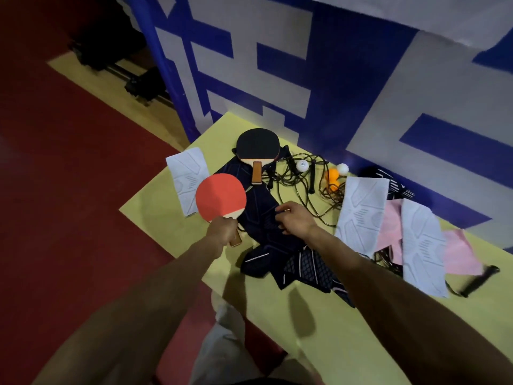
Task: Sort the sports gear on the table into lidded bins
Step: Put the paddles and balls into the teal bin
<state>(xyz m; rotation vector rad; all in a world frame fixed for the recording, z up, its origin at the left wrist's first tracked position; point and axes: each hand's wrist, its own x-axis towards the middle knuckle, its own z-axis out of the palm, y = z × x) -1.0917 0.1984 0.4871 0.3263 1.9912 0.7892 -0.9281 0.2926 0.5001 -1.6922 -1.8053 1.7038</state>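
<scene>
One paddle handle (236, 240) inside left hand (222, 230)

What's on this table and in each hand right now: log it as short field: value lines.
left hand: grips the red paddle by its handle
right hand: on the dark garment; grip unclear
black paddle: lying flat, handle toward the person, partly over the dark garment
white balls: two, among the tangled jump rope
orange balls: beside the right white ball
white cloths: three, spread out
pink cloths: right side, under white ones
table: yellow
bins: none in view
</scene>
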